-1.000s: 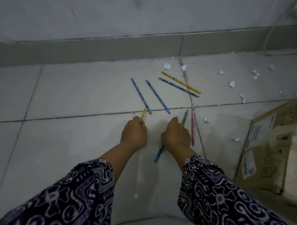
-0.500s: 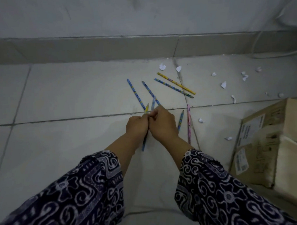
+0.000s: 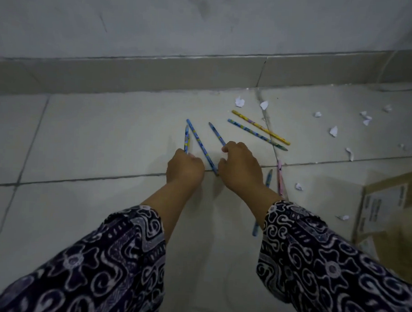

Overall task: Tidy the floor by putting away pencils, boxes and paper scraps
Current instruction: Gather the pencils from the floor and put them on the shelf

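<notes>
I see the left hand [image 3: 184,170] clenched around a blue pencil [image 3: 186,139] that stands up from the fist. The right hand [image 3: 241,168] pinches another blue pencil [image 3: 216,134] lying on the tiled floor [image 3: 95,132]; its fingers look half curled, though the dim view blurs them. A third blue pencil [image 3: 202,147] lies between the hands. Paper scraps [image 3: 333,131] and a cardboard box [image 3: 387,206] sit right.

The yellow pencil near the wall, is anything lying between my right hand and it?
Only one thing: a blue pencil lies alongside the yellow pencil on the near side, so the right hand would reach across it. The rest of that stretch is bare floor. The paper scraps sit beyond or off to the right.
</notes>
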